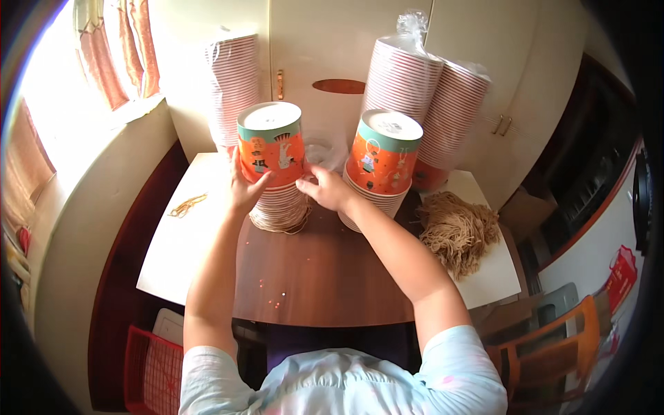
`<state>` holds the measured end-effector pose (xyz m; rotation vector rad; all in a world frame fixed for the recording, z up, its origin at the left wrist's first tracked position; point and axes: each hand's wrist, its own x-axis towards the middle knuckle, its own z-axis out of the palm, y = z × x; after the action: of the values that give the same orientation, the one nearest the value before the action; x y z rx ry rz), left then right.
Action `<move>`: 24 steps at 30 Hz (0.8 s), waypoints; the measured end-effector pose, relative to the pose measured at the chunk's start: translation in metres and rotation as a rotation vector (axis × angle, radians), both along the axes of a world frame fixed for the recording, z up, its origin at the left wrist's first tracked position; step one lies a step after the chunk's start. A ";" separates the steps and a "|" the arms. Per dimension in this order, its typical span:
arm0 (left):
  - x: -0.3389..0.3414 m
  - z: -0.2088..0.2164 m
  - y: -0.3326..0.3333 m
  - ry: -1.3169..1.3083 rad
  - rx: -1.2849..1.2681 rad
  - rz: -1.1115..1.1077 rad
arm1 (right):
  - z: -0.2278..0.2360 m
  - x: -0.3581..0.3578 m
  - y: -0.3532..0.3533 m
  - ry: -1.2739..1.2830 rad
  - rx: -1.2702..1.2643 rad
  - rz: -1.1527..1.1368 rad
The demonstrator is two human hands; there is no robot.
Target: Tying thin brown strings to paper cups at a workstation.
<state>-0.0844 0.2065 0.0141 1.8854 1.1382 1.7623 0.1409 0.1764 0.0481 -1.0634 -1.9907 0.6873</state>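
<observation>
An upside-down orange paper bucket (277, 153) with a green band and a white base tops the nested stack (280, 205) in front of me. My left hand (243, 185) grips its left side, the thumb across the front. On the opposite side my right hand (326, 187) presses its fingers near the lower rim. Tan cord loops (282, 223) hang about the foot of this stack. A second inverted bucket (382, 160) of the same print caps another stack just to the right of my right hand.
Tall plastic-wrapped bucket stacks rise behind, one at the left (235, 86) and two at the right (401, 76). A heap of tan cords (460, 232) lies at the table's right; a few strands (188, 205) lie left. A wooden chair (553, 346) and red basket (146, 373) flank the table (325, 277).
</observation>
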 end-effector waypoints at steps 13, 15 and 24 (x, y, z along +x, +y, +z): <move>0.142 -0.013 -0.090 0.276 -0.105 -0.109 | 0.105 0.128 -0.032 -0.578 0.746 -0.491; 0.172 -0.007 -0.083 0.187 -0.107 -0.034 | 0.114 0.126 -0.025 -0.505 0.744 -0.384; 0.225 -0.026 -0.048 0.130 -0.011 0.128 | 0.202 0.115 -0.071 -0.157 0.990 -0.645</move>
<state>0.1406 0.1582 -0.0115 1.9856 1.3402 1.7159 0.2560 0.1056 0.2506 -1.0102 -1.6030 -0.6852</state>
